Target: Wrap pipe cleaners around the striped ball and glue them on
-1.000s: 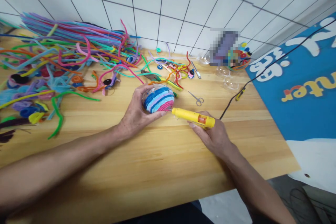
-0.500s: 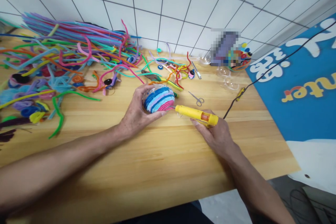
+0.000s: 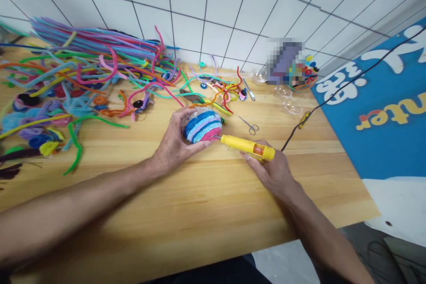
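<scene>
A rounded dome point(image 3: 202, 125) covered in bands of blue, light blue, lilac and pink pipe cleaner sits in my left hand point(image 3: 175, 140), with the fingers and thumb wrapped round its left and lower sides. Clear plastic shows along its upper left edge. My right hand point(image 3: 271, 168) is closed on a yellow hot glue gun point(image 3: 244, 145). The gun's metal nozzle points left and meets the pink band at the dome's lower right, or comes very close to it. Parts of my right fingers are hidden behind the gun.
Many loose pipe cleaners point(image 3: 100, 71) cover the table's left side. Small scissors point(image 3: 249, 125) and pliers point(image 3: 191, 96) lie beyond the dome. Clear plastic half-spheres point(image 3: 293, 105) stand by the tiled wall. A black cord point(image 3: 319, 97) runs across a blue sign point(image 3: 392, 128) on the right.
The glue gun and my right hand have shifted very slightly left. The dome and my left hand stay nearly as they were.
</scene>
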`<state>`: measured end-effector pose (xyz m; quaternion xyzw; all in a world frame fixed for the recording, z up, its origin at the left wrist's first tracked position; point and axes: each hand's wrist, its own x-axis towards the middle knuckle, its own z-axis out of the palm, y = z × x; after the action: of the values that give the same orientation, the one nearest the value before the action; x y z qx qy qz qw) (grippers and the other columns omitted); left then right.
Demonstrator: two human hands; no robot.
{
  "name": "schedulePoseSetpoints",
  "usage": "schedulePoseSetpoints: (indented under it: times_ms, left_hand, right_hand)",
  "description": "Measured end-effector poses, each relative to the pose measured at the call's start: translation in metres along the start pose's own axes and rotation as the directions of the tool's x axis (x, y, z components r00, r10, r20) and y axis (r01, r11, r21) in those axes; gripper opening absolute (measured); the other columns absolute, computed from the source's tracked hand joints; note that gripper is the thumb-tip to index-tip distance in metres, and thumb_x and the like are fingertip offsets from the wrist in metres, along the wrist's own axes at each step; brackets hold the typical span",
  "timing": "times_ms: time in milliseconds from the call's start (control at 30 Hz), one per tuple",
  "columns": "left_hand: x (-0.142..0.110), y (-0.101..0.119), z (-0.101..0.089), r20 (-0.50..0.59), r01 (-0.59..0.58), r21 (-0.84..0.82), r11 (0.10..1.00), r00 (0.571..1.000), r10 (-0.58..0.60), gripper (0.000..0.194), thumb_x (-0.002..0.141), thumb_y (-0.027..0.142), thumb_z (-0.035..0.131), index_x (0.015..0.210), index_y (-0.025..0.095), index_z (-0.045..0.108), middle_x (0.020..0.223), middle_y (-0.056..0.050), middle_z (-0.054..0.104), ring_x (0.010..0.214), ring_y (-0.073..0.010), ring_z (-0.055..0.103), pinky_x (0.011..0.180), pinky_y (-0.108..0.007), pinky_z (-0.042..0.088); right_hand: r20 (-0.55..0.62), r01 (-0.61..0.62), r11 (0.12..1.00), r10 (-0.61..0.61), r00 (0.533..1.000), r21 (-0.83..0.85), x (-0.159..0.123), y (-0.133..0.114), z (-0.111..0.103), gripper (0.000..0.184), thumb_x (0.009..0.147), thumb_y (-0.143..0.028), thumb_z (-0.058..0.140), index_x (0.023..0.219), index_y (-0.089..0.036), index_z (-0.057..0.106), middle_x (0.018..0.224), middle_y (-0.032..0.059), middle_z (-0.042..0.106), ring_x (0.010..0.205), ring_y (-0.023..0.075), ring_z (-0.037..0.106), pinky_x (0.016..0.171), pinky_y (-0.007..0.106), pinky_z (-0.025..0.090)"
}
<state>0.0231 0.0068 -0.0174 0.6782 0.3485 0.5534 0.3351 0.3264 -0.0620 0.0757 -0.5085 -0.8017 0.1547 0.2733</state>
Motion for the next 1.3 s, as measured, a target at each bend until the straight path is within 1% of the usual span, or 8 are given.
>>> schedulePoseSetpoints:
  times_ms: [200, 367, 533, 733, 867, 1000, 1100, 1300]
  left_hand:
    - [0.0008, 0.0013, -0.0006, 0.008, 0.002, -0.002, 1.000, 1.000, -0.002, 0.093, 0.089, 0.051, 0.105, 0.162, 0.037, 0.049, 0.164, -0.015, 0.060, 0.157, -0.0359, 0.066, 0.137, -0.065, 0.056]
    - [0.0001, 0.0015, 0.0003, 0.000, 0.017, -0.006, 1.000, 1.000, -0.017, 0.092, 0.090, 0.053, 0.103, 0.162, 0.036, 0.049, 0.165, -0.015, 0.060, 0.156, -0.0360, 0.067, 0.136, -0.066, 0.057]
    - [-0.0003, 0.0007, -0.0006, 0.000, 0.027, -0.008, 1.000, 1.000, -0.027, 0.092, 0.090, 0.053, 0.104, 0.161, 0.036, 0.049, 0.164, -0.015, 0.061, 0.156, -0.0364, 0.067, 0.136, -0.067, 0.056]
    - [0.0003, 0.0013, -0.0004, 0.007, 0.013, -0.001, 1.000, 1.000, -0.013, 0.093, 0.090, 0.051, 0.104, 0.162, 0.036, 0.048, 0.164, -0.016, 0.061, 0.156, -0.0365, 0.067, 0.136, -0.068, 0.056]
    - [0.0006, 0.0022, 0.0001, 0.017, 0.010, -0.007, 1.000, 1.000, -0.010, 0.091, 0.091, 0.052, 0.103, 0.162, 0.036, 0.048, 0.165, -0.015, 0.061, 0.157, -0.0357, 0.066, 0.136, -0.066, 0.056]
    - [0.0005, 0.0020, -0.0005, 0.014, -0.005, 0.005, 1.000, 1.000, 0.005, 0.091, 0.092, 0.052, 0.102, 0.163, 0.036, 0.048, 0.166, -0.015, 0.060, 0.158, -0.0358, 0.065, 0.137, -0.066, 0.056]
    - [0.0003, 0.0018, -0.0007, 0.018, -0.002, 0.007, 1.000, 1.000, 0.002, 0.091, 0.092, 0.052, 0.102, 0.164, 0.037, 0.047, 0.165, -0.015, 0.059, 0.158, -0.0361, 0.065, 0.136, -0.066, 0.056]
    - [0.0007, 0.0031, -0.0002, 0.022, 0.005, -0.006, 1.000, 1.000, -0.005, 0.090, 0.092, 0.054, 0.102, 0.162, 0.037, 0.049, 0.165, -0.015, 0.060, 0.156, -0.0357, 0.066, 0.136, -0.065, 0.057]
  right_hand:
    - [0.018, 0.026, 0.999, -0.026, 0.999, 0.025, -0.0014, 0.0013, 0.0023, 0.016, 0.114, -0.038, 0.065, 0.110, -0.025, 0.073, 0.085, 0.0031, 0.079, 0.070, 0.0217, 0.075, 0.065, 0.031, 0.057]
    - [0.009, -0.033, 0.999, 0.033, 0.999, 0.007, 0.0001, 0.0024, 0.0005, 0.015, 0.113, -0.037, 0.065, 0.109, -0.025, 0.073, 0.082, 0.0031, 0.077, 0.067, 0.0222, 0.073, 0.064, 0.033, 0.057]
    - [-0.014, -0.042, 0.999, 0.042, 0.999, 0.000, 0.0020, 0.0023, -0.0039, 0.017, 0.112, -0.039, 0.066, 0.106, -0.024, 0.072, 0.080, 0.0026, 0.075, 0.065, 0.0216, 0.070, 0.064, 0.033, 0.056]
    - [0.007, -0.028, 0.999, 0.028, 1.000, 0.041, 0.0014, -0.0028, 0.0007, 0.016, 0.112, -0.038, 0.066, 0.106, -0.025, 0.072, 0.083, 0.0025, 0.077, 0.067, 0.0210, 0.071, 0.064, 0.032, 0.056]
    - [0.034, -0.003, 0.999, 0.001, 0.999, 0.047, -0.0005, -0.0017, 0.0053, 0.015, 0.113, -0.038, 0.065, 0.108, -0.026, 0.072, 0.086, 0.0026, 0.079, 0.068, 0.0209, 0.072, 0.066, 0.032, 0.057]
    - [0.032, 0.005, 0.999, -0.007, 0.999, 0.043, -0.0014, -0.0001, 0.0033, 0.016, 0.113, -0.039, 0.065, 0.113, -0.025, 0.073, 0.090, 0.0041, 0.081, 0.071, 0.0220, 0.074, 0.067, 0.032, 0.058]
    - [0.024, -0.006, 0.999, 0.005, 1.000, 0.035, -0.0016, 0.0006, 0.0020, 0.014, 0.114, -0.037, 0.066, 0.113, -0.025, 0.073, 0.088, 0.0034, 0.080, 0.071, 0.0220, 0.074, 0.068, 0.032, 0.058]
    - [0.032, 0.044, 0.998, -0.046, 0.998, 0.048, -0.0018, 0.0020, 0.0053, 0.014, 0.113, -0.037, 0.065, 0.113, -0.025, 0.073, 0.090, 0.0042, 0.080, 0.072, 0.0222, 0.075, 0.068, 0.033, 0.058]
